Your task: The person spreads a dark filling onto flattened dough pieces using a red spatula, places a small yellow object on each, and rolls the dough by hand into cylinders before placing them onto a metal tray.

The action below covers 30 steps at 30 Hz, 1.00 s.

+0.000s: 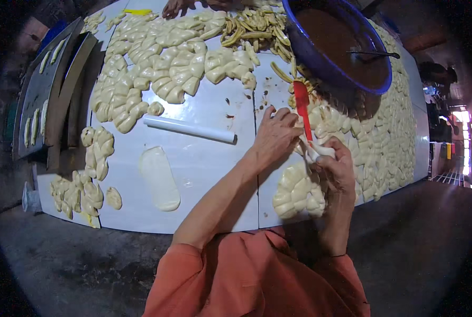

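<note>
Two hands close together over a piece of dough at the table's near right.

The left hand (pixel 276 136) has its fingers curled tight around the handle of a red spatula (pixel 302 108), whose blade points up toward the big blue basin (pixel 299 50) of brown filling. The right hand (pixel 335 166) is cupped and closed around a small pale dough piece (pixel 320 151), thumb over it, and the spatula's lower end meets that dough between the two hands. Just under the right hand sits a cluster of shaped dough pieces (pixel 298 191) on the white table (pixel 204 169). To the left, well apart, lie a white rolling pin (pixel 189 129) and a flattened oval of dough (pixel 159 178).
</note>
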Each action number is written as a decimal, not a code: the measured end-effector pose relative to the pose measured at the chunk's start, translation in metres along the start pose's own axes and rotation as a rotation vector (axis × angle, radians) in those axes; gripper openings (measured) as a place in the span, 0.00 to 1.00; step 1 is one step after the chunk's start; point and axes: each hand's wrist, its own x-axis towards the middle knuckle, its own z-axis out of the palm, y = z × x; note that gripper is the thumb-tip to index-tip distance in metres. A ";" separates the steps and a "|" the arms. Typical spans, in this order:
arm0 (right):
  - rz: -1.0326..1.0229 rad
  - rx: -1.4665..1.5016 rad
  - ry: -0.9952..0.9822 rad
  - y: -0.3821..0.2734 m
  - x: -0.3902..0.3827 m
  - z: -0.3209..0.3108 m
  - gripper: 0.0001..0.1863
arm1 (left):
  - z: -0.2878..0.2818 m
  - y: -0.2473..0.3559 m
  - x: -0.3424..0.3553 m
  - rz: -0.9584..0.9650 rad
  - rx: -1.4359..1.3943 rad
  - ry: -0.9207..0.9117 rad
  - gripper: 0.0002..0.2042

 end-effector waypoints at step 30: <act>-0.276 -0.159 0.069 -0.026 -0.023 0.036 0.15 | 0.009 -0.009 0.000 -0.014 -0.032 -0.036 0.13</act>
